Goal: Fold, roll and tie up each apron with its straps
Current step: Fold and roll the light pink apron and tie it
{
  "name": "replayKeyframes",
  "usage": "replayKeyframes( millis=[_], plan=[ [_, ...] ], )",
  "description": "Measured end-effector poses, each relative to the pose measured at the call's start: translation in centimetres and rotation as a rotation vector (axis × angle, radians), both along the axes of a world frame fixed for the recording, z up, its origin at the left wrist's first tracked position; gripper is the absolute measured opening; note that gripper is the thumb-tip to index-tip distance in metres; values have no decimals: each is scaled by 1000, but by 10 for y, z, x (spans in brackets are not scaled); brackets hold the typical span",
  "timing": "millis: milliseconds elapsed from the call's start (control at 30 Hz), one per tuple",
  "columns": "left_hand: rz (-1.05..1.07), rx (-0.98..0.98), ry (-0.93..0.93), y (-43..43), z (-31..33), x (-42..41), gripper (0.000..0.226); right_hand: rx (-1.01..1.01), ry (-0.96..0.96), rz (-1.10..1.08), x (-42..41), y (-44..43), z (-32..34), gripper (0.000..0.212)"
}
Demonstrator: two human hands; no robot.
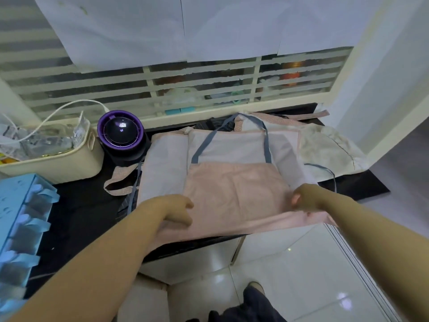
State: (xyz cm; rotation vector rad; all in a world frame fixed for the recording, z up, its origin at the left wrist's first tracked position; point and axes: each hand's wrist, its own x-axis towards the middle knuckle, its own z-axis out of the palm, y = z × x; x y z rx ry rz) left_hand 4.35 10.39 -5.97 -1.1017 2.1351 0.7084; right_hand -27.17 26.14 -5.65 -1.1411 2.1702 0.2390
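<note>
While the black counter (pixel 76 217) is partly covered by the pink apron (pixel 234 189), whose near edge overhangs it, the folding step is judged underway: that edge is gripped by the left hand (pixel 176 211) and pinched by the right hand (pixel 304 198). Next, it must be carried evenly toward the grey straps (pixel 267 147).

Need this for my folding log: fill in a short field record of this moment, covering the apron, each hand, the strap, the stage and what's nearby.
apron: pink apron, spread on the dark counter
left hand: grips the apron's near left edge
right hand: pinches its near right edge
strap: grey neck strap lies loose on the upper part
stage: folding; not rolled or tied
nearby: purple round device, cream basket, blue rack
</note>
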Motion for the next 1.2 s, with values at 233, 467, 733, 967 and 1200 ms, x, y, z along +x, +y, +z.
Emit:
replayKeyframes(
  millis=[233,467,733,967,1200],
  plan=[
    [305,-282,389,-24,-26,-39,64,-222,-155,-91,-12,-44,-25,42],
    [566,-249,555,-84,-38,-88,57,-469,-266,-259,-49,-125,-48,11],
    [691,-362,455,-128,-63,-131,44,-674,-288,-484,-68,-195,-74,33],
    [840,-564,738,-127,-37,-129,13,-995,-193,-603,-69,-214,-57,11],
    [1029,-706,987,-166,-8,-147,11,-1198,-190,-467,-84,-257,-20,14]
  ],
)
